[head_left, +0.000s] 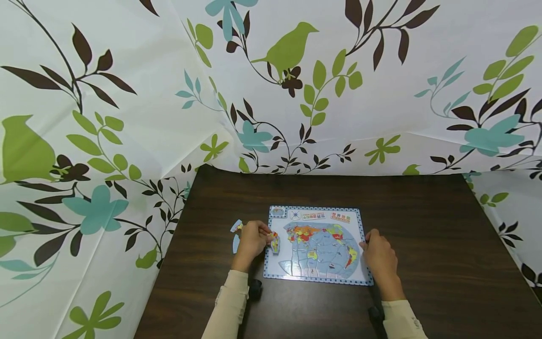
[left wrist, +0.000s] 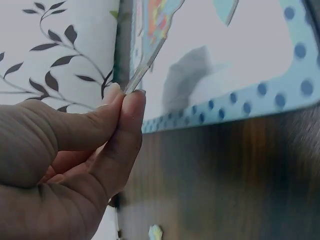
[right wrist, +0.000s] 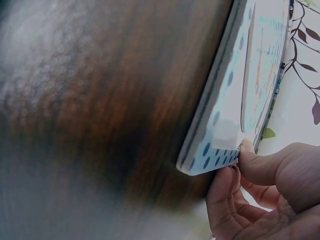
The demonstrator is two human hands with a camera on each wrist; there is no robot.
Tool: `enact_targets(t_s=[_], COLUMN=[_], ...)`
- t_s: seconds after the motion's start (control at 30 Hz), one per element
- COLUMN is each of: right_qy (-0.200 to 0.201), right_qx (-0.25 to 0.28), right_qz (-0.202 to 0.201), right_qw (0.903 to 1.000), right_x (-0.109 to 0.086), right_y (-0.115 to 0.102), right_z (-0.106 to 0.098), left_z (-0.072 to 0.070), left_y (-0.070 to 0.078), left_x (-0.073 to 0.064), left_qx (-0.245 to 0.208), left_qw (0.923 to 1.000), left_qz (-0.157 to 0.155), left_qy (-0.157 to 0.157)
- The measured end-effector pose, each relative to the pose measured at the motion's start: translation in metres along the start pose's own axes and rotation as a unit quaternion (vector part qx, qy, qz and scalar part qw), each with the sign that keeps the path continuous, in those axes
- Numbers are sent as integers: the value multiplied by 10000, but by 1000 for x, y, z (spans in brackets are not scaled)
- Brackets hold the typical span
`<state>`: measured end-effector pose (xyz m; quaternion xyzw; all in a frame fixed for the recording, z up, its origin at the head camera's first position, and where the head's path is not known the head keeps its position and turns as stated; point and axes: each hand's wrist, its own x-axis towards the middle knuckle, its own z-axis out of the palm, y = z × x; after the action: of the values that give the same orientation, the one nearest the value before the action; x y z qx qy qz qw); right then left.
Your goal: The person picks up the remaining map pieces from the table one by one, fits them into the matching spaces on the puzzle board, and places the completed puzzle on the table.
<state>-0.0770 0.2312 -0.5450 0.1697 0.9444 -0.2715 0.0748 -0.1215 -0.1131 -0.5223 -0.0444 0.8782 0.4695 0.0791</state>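
A world map puzzle board (head_left: pixel 364 278) with a blue dotted border lies on the table, most of its oval map filled with pieces. My left hand (head_left: pixel 254 241) pinches a puzzle piece (head_left: pixel 275 243) between thumb and fingertips, over the board's left edge. In the left wrist view the thin piece (left wrist: pixel 157 42) is tilted above the white board. My right hand (head_left: pixel 380 256) grips the board's right edge, the thumb on top and the fingers curled beneath, as the right wrist view shows. Two loose puzzle pieces, a blue one (head_left: pixel 235 244) and a patterned one (head_left: pixel 236 226), lie left of my left hand.
The dark wooden table (head_left: pixel 444 245) extends around the board on every side. Behind it and to both sides hangs a white cloth (head_left: pixel 161 94) printed with leaves, birds and flowers. A dark band (head_left: pixel 255 289) sits at my left wrist.
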Motion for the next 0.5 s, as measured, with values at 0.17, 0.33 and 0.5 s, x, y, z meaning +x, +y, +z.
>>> enact_targets(t_s=[0.17,0.33,0.5], right_qy=[18,11,0], right_qx=[52,34,10], right_qz=[17,59,41], right_qw=[10000,10000,10000], right_x=[-1,0,0], right_y=[1,0,1], right_z=[0,0,0], left_z=[13,22,28], left_y=[3,3,-2], left_x=[-1,-1,-2], left_qx=[156,253,323], left_qw=[9998,9995,9992], left_qz=[-60,-4,59], left_qy=[-100,-196,-246])
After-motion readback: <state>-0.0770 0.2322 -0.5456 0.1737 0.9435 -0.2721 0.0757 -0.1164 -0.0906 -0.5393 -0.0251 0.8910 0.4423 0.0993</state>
